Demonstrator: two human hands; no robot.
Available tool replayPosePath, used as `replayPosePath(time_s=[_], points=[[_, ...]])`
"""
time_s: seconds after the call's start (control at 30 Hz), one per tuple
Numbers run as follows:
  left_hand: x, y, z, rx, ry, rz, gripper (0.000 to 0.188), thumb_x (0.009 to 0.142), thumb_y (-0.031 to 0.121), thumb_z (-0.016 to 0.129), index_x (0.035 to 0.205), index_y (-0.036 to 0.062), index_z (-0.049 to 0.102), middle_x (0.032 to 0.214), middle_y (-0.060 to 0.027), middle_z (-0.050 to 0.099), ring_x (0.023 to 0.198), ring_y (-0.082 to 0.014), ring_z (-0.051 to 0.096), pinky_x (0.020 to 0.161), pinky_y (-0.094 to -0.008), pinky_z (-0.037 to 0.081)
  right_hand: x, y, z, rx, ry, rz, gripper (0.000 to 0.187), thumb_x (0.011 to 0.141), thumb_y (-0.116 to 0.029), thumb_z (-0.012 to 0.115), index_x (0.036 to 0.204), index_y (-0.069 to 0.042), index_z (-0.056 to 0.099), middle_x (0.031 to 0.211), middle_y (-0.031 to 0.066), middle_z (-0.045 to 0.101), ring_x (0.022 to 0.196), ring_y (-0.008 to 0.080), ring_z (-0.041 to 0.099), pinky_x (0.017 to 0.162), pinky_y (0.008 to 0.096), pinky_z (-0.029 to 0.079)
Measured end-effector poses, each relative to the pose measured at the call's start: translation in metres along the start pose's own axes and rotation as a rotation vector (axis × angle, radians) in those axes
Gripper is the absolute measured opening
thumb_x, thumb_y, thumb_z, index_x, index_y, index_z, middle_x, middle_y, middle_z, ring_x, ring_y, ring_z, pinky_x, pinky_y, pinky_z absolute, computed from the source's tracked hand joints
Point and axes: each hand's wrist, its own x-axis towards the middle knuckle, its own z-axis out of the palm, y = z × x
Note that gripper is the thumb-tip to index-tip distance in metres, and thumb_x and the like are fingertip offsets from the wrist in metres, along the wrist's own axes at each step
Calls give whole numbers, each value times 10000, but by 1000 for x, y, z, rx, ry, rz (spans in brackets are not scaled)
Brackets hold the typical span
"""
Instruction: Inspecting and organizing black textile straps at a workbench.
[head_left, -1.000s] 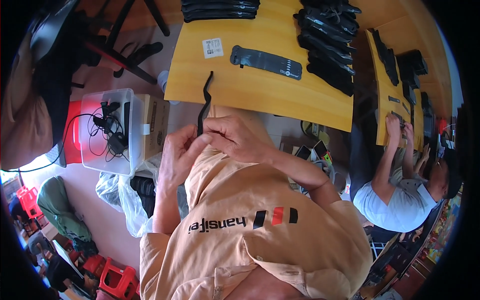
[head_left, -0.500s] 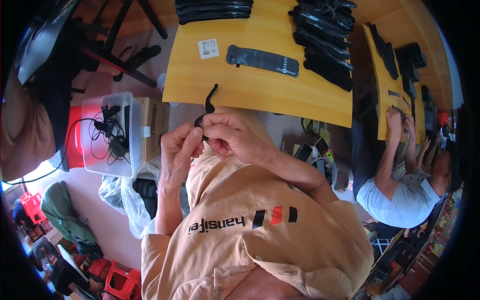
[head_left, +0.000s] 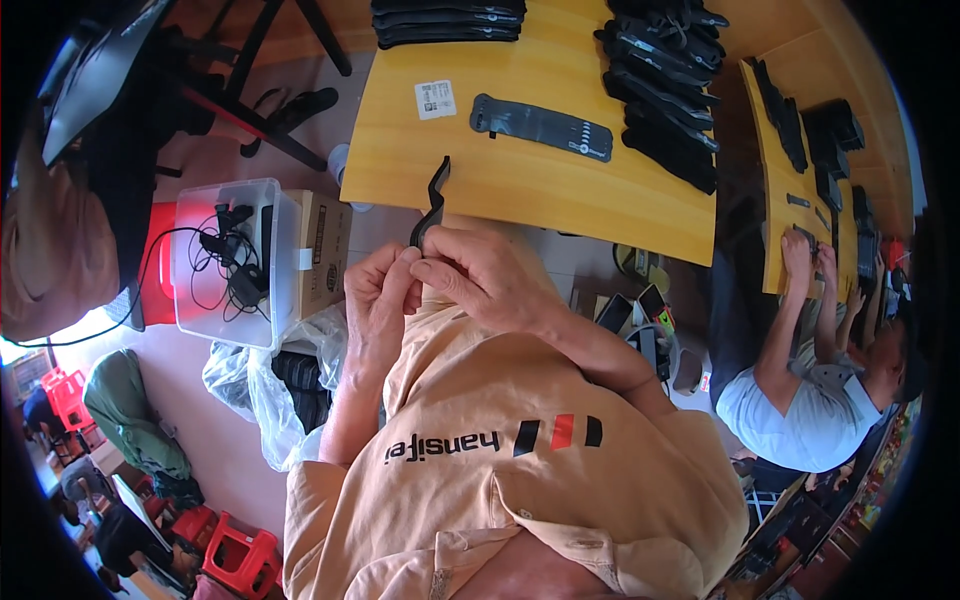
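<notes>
Both my hands meet in front of my body, just short of the table's near edge. A narrow black strap is pinched between them, its free end bending up toward the table. My left hand grips the strap's lower end with thumb and fingers. Pressed against it, my right hand closes on the same end, and the fingers hide that part. Beyond them on the wooden table lies a flat dark grey band with white marks. A small white printed label lies to its left.
Black folded bands are stacked at the far left of the table, with more black bands piled at the right. Below left are a clear plastic bin of cables and a cardboard box. A co-worker sits at another table on the right.
My hands have shifted slightly to the right in the picture along with the whole view. More of the black strap now shows above the fingers, and it stands straighter.
</notes>
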Motion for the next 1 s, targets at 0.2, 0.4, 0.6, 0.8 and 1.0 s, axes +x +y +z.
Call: replayPosePath(time_s=[0.2, 0.4, 0.6, 0.8, 1.0], points=[[-3, 1, 2, -57, -64, -12, 295, 942, 185, 516, 682, 47, 533, 548, 33, 452, 493, -24, 369, 458, -189, 298, -5, -1, -9, 308, -119, 202, 277, 938, -170, 523, 707, -25, 481, 518, 40, 440, 440, 120, 430, 424, 266, 318], [-3, 14, 13, -32, -79, -8, 310, 927, 171, 524, 645, 43, 527, 551, 32, 462, 489, -29, 372, 457, -196, 298, -13, -13, -6, 715, 15, 429, 261, 940, -144, 486, 700, -40, 498, 507, -19, 438, 397, 36, 387, 379, 196, 325], [5, 5, 6, -347, -127, -101, 315, 909, 193, 531, 619, 81, 479, 534, 37, 410, 462, -42, 331, 437, -202, 245, -14, -8, -34, 1100, 345, 670, 277, 878, -247, 567, 659, -126, 450, 491, -29, 360, 379, 62, 359, 353, 240, 377], [10, 8, -97, -788, -71, -319, 403, 903, 207, 529, 566, 174, 311, 469, 70, 261, 408, -51, 217, 387, -233, 170, -42, 20, -149, 1722, 777, 266, 239, 920, -130, 518, 689, -112, 457, 556, -48, 302, 448, 56, 316, 378, 185, 365], [-10, 17, -181, -1200, 11, -254, 417, 925, 180, 482, 549, 172, 301, 441, 58, 241, 385, -50, 205, 369, -213, 162, -74, 0, -235, 1714, 825, -114, 281, 919, -109, 477, 652, -106, 388, 516, -46, 332, 420, 56, 331, 414, 177, 426]])
